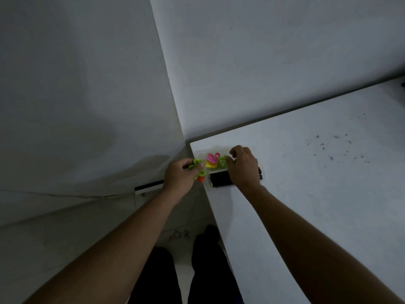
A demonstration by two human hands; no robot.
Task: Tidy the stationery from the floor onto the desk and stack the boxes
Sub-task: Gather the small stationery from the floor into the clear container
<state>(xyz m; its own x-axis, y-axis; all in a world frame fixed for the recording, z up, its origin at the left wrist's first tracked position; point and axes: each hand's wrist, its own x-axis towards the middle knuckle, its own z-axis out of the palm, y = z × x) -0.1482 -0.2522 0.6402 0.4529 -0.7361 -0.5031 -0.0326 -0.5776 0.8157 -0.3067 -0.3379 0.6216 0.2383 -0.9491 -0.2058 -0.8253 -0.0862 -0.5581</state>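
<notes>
A clear plastic box [221,171] sits at the near left corner of the white desk [306,172]. Inside lie pink and yellow toy-like erasers [212,160], and dark markers [220,183] fill its front part. My left hand [179,178] hovers just off the desk's left edge and grips a bunch of green pieces with an orange one [198,172]. Resting on the box's right side, my right hand [243,167] pinches a green piece [222,162] with curled fingers and hides part of the box.
Two grey walls meet in the corner behind the desk. Some small items [179,234] lie on the floor beside my dark trouser legs [206,266]. A black-and-white bar [149,186] runs along the base of the left wall. Dark specks dot the desk's far right.
</notes>
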